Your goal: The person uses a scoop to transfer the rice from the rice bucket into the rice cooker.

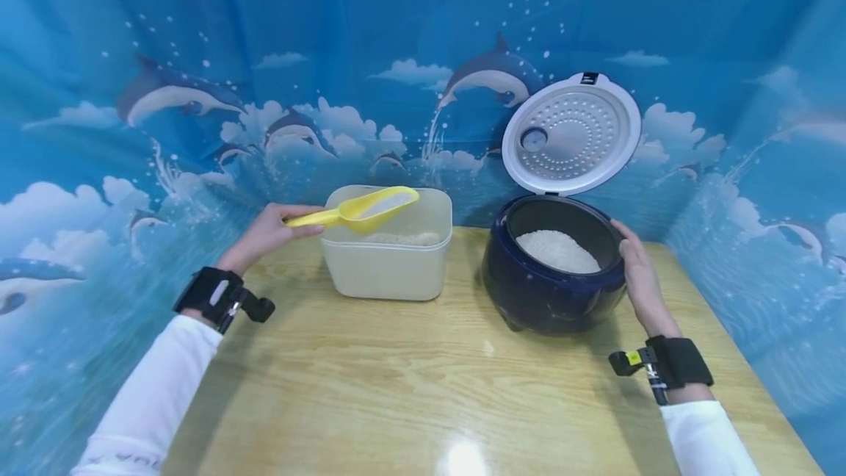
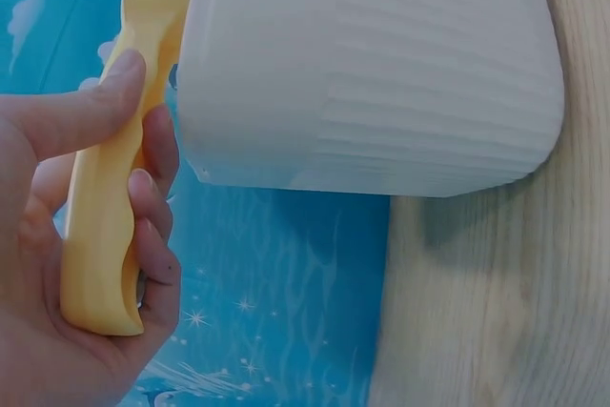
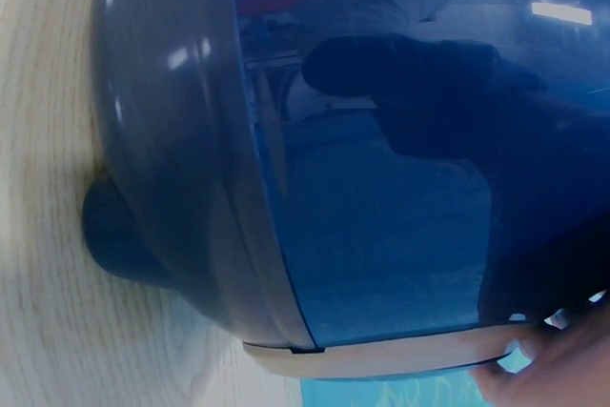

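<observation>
My left hand [image 1: 280, 228] grips the handle of a yellow scoop [image 1: 360, 213], which holds white grains above the white bin [image 1: 386, 270]. More grains [image 1: 403, 239] lie inside the bin. In the left wrist view the fingers and thumb of the left hand [image 2: 105, 207] wrap round the scoop's handle [image 2: 100, 235], beside the bin's ribbed wall [image 2: 381, 73]. My right hand [image 1: 640, 278] rests on the right side of a dark blue rice cooker [image 1: 555, 300]; its lid [image 1: 571, 134] stands up. White rice [image 1: 558, 250] lies in the cooker's pot.
The wooden table [image 1: 370, 388] carries the bin at the left and the cooker at the right. Behind it and at both sides hangs a blue curtain [image 1: 396, 20] printed with dolphins.
</observation>
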`<action>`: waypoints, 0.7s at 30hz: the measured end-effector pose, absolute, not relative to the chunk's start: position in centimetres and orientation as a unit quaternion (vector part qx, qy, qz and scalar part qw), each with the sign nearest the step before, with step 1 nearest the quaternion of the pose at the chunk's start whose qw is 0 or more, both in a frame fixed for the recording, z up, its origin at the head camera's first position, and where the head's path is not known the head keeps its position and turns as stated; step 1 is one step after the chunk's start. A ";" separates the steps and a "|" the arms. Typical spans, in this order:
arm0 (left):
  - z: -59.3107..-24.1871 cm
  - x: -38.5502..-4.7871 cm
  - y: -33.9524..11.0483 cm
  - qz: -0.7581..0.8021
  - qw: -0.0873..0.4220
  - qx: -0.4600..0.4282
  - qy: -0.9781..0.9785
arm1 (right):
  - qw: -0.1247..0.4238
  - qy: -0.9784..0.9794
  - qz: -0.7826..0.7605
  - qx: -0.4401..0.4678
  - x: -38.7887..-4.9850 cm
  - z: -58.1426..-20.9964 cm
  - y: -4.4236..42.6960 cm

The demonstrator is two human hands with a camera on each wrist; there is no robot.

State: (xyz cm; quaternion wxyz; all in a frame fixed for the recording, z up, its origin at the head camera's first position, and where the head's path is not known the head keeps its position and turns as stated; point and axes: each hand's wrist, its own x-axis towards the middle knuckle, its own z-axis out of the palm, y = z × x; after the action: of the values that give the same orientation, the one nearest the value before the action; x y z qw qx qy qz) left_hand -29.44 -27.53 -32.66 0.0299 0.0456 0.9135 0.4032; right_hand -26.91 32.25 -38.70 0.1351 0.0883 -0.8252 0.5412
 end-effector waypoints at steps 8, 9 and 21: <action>-31.0 -29.6 -26.3 0.405 0.015 0.059 0.912 | 0.139 -0.826 0.539 0.090 -26.9 -38.8 32.4; -30.7 -29.6 -26.0 0.400 0.013 0.065 0.914 | 0.139 -0.825 0.540 0.090 -26.8 -38.8 32.5; -26.5 -30.9 -19.3 0.388 0.021 0.130 0.912 | 0.150 -0.821 0.543 0.094 -27.0 -38.8 32.2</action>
State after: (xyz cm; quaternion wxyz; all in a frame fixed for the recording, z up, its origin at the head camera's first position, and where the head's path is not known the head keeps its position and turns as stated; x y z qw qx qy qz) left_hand -30.88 -19.28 -26.51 0.0210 0.1298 0.9124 0.3876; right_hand -26.95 32.17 -38.85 0.1500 0.0943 -0.8210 0.5427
